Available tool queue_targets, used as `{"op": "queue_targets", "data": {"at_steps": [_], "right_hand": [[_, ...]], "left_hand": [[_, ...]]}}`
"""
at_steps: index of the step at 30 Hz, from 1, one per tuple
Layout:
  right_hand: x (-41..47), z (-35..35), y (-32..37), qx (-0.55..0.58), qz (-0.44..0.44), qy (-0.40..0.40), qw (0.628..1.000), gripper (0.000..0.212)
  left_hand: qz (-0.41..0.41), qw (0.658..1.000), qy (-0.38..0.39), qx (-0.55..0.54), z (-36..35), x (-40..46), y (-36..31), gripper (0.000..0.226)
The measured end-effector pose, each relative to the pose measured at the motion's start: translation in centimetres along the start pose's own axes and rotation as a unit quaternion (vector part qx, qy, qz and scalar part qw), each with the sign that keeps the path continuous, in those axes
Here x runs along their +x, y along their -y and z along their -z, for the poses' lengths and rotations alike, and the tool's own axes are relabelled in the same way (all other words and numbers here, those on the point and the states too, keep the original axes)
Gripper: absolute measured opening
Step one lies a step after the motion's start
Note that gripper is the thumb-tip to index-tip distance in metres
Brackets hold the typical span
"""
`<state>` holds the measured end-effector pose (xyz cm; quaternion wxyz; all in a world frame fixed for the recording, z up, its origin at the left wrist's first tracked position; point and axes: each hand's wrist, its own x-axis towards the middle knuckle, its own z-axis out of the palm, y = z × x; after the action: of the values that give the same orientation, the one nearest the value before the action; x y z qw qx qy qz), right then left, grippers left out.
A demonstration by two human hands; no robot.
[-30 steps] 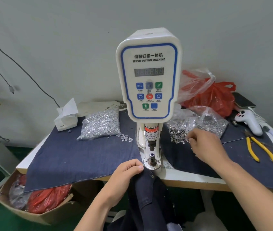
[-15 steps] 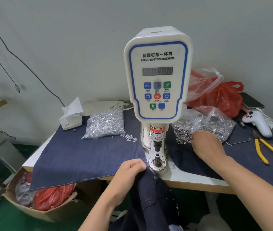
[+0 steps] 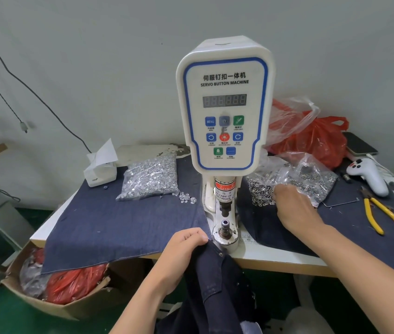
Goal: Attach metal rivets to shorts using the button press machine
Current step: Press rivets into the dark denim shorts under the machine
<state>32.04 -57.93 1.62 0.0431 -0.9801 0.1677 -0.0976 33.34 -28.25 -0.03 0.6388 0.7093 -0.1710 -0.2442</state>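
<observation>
The dark navy denim shorts (image 3: 215,280) are gripped by the left hand (image 3: 183,247) at the worktop (image 3: 275,257) edge, just before the white button press machine (image 3: 225,104). The right hand (image 3: 294,208) is reached into the loose silver metal rivets (image 3: 261,191); whether its fingers are clamped on one cannot be told. A single rivet is best pinched, the shorts kept taut.

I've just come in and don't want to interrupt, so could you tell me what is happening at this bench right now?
A person is working at the servo button machine. The left hand grips the dark shorts at the table edge, just in front of the lower die, which is bare: the fabric is not yet laid over it. The right hand reaches into the loose metal rings spilling from the clear bag right of the machine; whether it has picked one up is hidden.
</observation>
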Motion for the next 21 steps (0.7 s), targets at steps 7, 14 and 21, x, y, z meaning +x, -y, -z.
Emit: {"op": "queue_targets", "data": {"at_steps": [7,14,21], "right_hand": [[-0.9,-0.8,0.1,-0.068,0.071,0.008,0.995,0.017],[-1.4,-0.7,-1.5,-0.065,0.034,-0.028,0.997,0.021],[-2.1,0.7,-0.9,-0.154,0.032,0.04,0.987,0.017]], "left_hand": [[-0.004,1.0,-0.002,-0.001,-0.1,0.0,0.0,0.02],[-0.008,1.0,-0.01,-0.003,-0.2,0.0,0.1,0.019],[-0.004,1.0,-0.009,-0.004,-0.2,0.0,0.0,0.018]]}}
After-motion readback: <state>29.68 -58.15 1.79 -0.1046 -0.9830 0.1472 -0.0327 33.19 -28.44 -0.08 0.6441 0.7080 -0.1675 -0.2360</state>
